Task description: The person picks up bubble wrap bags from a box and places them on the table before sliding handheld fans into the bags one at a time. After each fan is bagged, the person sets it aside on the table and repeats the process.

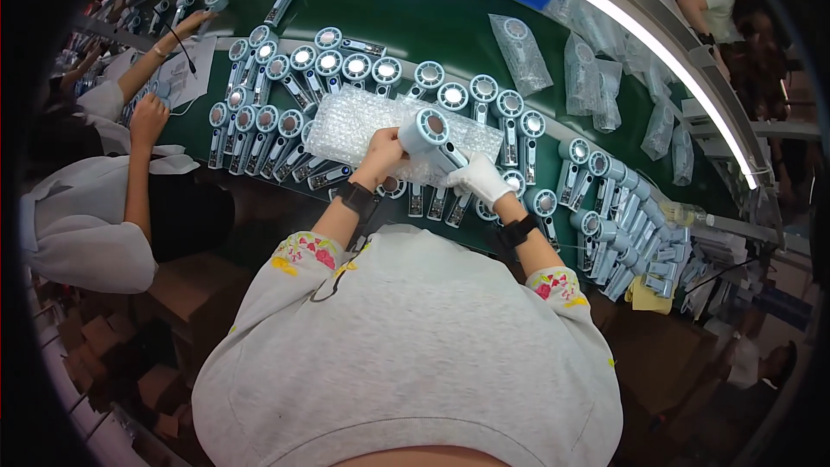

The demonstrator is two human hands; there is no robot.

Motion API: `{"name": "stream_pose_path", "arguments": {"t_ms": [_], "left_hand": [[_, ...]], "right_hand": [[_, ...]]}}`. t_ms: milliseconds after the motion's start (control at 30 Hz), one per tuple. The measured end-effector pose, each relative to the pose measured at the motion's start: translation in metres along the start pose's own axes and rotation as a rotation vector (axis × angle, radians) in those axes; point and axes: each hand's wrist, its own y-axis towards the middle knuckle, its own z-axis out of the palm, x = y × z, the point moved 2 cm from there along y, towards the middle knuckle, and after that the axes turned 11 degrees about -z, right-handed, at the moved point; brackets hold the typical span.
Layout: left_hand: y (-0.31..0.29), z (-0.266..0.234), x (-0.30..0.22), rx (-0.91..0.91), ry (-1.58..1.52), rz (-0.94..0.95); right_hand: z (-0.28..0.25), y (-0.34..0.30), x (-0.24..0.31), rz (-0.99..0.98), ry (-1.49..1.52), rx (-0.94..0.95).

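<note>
Over the bench I hold a light blue handheld fan [425, 129] tilted, its round head up and its handle slanting down to the right. My bare left hand [383, 154] grips the side of the head, fingers partly behind it. In a white glove, my right hand [480, 180] is closed round the handle. Directly beneath the fan lies a clear bubble-wrap bag [341, 127], spread flat across several other fans. Rows of similar handheld fans [387, 71] surround it, most with their heads pointing away from me.
More fans are heaped at the right [635, 225], beside a yellow paper [650, 296]. Bagged fans [520, 52] lie on the far green belt [415, 0]. A co-worker's hand [197, 22] touches a fan at the left. A light tube [692, 69] arches over the right side.
</note>
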Motion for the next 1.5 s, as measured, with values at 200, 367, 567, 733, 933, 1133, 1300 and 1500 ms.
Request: {"name": "stream_pose_path", "arguments": {"t_ms": [200, 367, 567, 733, 933, 1133, 1300, 1500], "left_hand": [[-0.023, -0.006, -0.014, -0.267, 0.048, 0.021], [-0.055, 0.028, -0.041, -0.466, 0.280, 0.599], [-0.089, 0.034, -0.062, -0.488, 0.688, 1.042], [-0.122, 0.028, -0.079, -0.509, 0.562, 1.005], [-0.118, 0.018, -0.102, -0.532, 0.585, 1.070], [-0.110, 0.047, -0.121, -0.341, 0.500, 1.099], [-0.102, 0.031, -0.121, -0.369, 0.445, 1.099], [-0.096, 0.040, -0.169, -0.169, 0.068, 0.845]], "right_hand": [[0.018, 0.005, 0.029, -0.020, -0.717, -0.117], [0.024, 0.012, 0.034, -0.024, -1.003, -0.121], [0.007, 0.002, 0.070, 0.129, -0.549, 0.148], [0.018, -0.009, 0.069, 0.280, 1.064, 0.431], [0.025, -0.004, 0.104, 0.128, 0.775, 0.256], [0.011, -0.009, 0.105, 0.019, 0.326, 0.050], [-0.002, -0.003, 0.109, 0.048, 0.708, 0.173], [-0.015, -0.004, 0.120, -0.132, 1.046, 0.091]]}}
